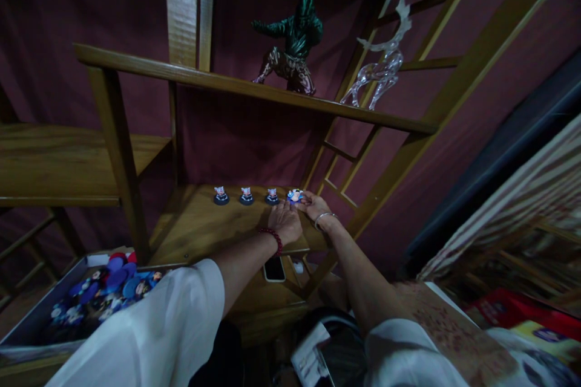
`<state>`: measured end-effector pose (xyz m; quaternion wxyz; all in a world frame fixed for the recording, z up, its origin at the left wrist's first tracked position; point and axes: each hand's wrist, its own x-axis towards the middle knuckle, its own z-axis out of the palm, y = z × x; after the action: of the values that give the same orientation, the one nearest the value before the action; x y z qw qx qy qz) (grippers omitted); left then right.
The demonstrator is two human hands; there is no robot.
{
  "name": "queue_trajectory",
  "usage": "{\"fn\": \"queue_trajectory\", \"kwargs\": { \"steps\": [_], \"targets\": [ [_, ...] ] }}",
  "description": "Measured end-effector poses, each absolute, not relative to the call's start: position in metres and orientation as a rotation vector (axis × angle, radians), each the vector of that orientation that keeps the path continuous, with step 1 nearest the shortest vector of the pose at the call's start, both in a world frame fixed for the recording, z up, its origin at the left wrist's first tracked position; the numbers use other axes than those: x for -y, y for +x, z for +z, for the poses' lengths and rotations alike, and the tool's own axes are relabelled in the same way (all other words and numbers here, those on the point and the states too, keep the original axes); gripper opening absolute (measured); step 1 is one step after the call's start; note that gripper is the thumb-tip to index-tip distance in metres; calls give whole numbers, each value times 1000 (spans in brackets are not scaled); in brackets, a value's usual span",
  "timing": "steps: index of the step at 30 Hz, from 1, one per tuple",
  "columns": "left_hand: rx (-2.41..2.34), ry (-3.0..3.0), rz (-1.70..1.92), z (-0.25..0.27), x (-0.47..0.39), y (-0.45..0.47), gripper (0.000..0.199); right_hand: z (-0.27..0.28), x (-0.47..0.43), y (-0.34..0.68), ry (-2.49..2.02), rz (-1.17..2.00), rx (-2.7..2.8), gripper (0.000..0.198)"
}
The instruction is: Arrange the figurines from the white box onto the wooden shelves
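Observation:
A small blue-and-white figurine (295, 195) is on the right part of the wooden shelf board. My right hand (314, 205), with a silver bangle at the wrist, grips it from the right between thumb and fingers. My left hand (285, 222), wearing a red bead bracelet, lies palm down just in front, its fingers stretched toward the figurine's base. Whether those fingertips touch it I cannot tell. To the left, a row of similar figurines on dark round bases stands along the board: one on the left (221, 195), one in the middle (246, 196) and one beside my left hand (272, 196).
A dark green and brown statue (293, 45) and a clear deer ornament (379, 66) stand on the upper shelf (218, 80). An open box (27, 320) of mixed figurines sits at lower left. A phone (275, 269) lies on a lower board. Slanted lattice posts border the right.

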<state>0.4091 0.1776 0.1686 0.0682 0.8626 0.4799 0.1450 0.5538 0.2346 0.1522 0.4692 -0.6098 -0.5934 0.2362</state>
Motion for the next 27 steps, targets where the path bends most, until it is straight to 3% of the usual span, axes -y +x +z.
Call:
{"fn": "queue_trajectory", "kwargs": {
  "steps": [27],
  "targets": [
    [-1454, 2604, 435, 169, -176, 408, 54, 148, -241, 556, -1473, 617, 1419, 43]
  ]
}}
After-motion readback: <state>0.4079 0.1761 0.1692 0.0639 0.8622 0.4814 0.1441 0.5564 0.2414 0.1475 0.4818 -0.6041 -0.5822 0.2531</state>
